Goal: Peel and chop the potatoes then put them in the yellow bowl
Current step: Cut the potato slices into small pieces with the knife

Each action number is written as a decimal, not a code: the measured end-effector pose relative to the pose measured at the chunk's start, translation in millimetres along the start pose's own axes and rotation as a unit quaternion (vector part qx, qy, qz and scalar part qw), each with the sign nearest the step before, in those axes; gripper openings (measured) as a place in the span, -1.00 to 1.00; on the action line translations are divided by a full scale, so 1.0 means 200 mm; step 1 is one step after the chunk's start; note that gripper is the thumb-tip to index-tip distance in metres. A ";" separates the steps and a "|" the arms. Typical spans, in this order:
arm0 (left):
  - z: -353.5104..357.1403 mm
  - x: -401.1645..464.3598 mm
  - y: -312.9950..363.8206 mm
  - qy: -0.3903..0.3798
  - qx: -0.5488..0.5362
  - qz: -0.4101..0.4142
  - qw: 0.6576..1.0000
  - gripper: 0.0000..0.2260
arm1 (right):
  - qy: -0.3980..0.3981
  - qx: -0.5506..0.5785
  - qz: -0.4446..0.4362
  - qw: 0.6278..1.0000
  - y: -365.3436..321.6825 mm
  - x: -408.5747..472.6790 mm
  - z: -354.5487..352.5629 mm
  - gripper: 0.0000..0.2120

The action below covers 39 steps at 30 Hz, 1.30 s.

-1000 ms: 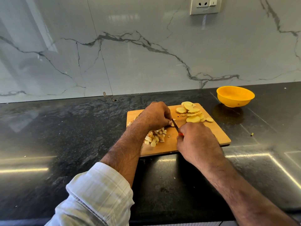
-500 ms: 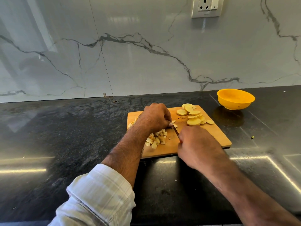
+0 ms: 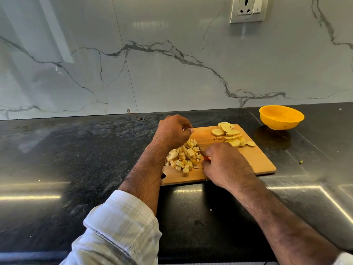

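Observation:
A wooden cutting board (image 3: 257,161) lies on the black counter. On its left half is a pile of diced potato (image 3: 185,157); round potato slices (image 3: 231,135) lie at its far right. My right hand (image 3: 225,165) grips a knife by its orange handle (image 3: 207,158), and the mostly hidden blade lies against the right side of the diced pile. My left hand (image 3: 172,131) hovers over the board's far left corner with fingers curled and thumb against the index finger; I see nothing held in it. The yellow bowl (image 3: 280,119) stands to the board's far right with nothing visible inside.
The black stone counter (image 3: 76,159) runs left and right, backed by a marble wall with a power socket (image 3: 248,9). A tiny green scrap (image 3: 301,161) lies right of the board. The counter's front edge is just below my forearms.
My left hand has lifted off the potato and pulled back, uncovering the diced pile. My right hand has brought the knife left, up against that pile.

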<state>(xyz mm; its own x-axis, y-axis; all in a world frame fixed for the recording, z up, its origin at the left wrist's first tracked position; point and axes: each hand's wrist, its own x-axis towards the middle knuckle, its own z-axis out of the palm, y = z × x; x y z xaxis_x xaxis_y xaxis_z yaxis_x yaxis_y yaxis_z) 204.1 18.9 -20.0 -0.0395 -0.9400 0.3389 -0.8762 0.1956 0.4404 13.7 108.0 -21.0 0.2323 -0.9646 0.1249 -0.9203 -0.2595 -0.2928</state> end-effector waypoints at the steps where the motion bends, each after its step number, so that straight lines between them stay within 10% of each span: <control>1: -0.01 0.00 -0.01 0.008 -0.004 -0.003 1.000 -0.88 | 0.007 0.004 -0.009 1.000 0.00 0.00 0.00 -0.84; 14: 0.12 0.14 0.27 -0.127 0.029 0.026 0.991 -0.77 | 0.198 0.041 0.058 0.978 0.27 -0.05 -0.11 -0.72; 25: 0.28 0.36 0.37 -0.175 -0.080 -0.112 0.975 -0.75 | 0.131 0.055 0.090 0.986 0.31 -0.06 -0.08 -0.69; 39: -0.04 0.14 0.30 -0.271 -0.057 -0.070 0.958 -0.85 | 0.130 0.053 0.036 0.989 0.21 -0.16 -0.13 -0.78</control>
<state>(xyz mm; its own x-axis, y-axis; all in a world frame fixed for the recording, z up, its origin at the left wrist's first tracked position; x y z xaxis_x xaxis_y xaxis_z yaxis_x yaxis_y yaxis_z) 155.0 6.1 22.4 -0.1971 -0.9602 -0.1981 -0.8338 0.0579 0.5490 -40.6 128.3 -12.1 0.0653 -0.9395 0.3364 -0.8901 -0.2072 -0.4059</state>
